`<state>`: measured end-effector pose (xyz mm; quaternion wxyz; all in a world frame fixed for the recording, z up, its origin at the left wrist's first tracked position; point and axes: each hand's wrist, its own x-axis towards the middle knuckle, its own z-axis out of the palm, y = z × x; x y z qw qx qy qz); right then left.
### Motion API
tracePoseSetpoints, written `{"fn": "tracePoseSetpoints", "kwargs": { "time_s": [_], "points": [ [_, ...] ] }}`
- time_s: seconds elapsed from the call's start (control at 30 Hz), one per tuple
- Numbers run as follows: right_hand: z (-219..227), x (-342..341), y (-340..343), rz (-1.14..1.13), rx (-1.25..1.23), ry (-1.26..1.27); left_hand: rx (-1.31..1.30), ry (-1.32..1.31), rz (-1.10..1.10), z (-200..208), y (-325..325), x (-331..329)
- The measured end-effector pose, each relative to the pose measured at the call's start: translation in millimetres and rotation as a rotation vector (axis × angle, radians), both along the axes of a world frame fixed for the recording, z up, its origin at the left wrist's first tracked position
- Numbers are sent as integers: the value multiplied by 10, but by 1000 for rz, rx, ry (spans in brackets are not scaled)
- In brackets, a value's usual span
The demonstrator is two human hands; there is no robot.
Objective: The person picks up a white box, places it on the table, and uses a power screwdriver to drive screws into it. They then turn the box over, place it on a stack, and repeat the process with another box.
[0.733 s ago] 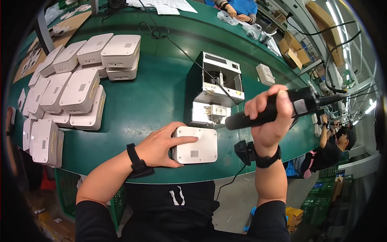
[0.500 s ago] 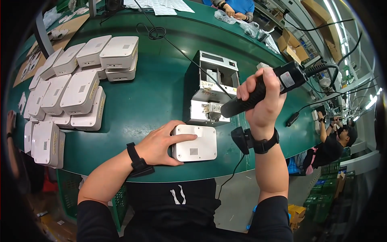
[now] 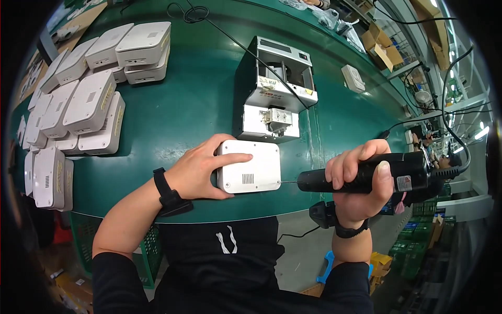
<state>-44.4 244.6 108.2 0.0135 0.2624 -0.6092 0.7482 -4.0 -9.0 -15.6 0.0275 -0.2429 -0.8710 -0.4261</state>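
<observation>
A curved green workbench (image 3: 178,131) in a factory hall carries stacks of white plastic housings (image 3: 78,110) at the left and a grey-and-white metal screw feeder machine (image 3: 272,94) at the middle. Near its front edge lies a white rounded rectangular plastic box (image 3: 248,166) with a small vent grille. The left hand (image 3: 201,172) rests flat on it, fingers spread, while the right hand (image 3: 361,186) is wrapped tightly round a black corded electric screwdriver (image 3: 376,172), whose thin bit touches the box's right side.

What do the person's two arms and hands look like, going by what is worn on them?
Both hands, left hand and right hand, are bare, without gloves. Each wrist carries a black band. Black sleeves cover the upper arms, and the forearms are uncovered.
</observation>
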Motion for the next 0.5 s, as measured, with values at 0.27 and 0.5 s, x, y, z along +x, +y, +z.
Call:
{"fn": "tracePoseSetpoints", "kwargs": {
  "time_s": [0.27, 0.5],
  "points": [
    [-229, -35, 59, 20, -15, -39, -8, 29, 39, -5, 54, 9],
    [-253, -21, 66, 64, -42, 4, 2, 39, 40, 12, 21, 5]
  ]
}}
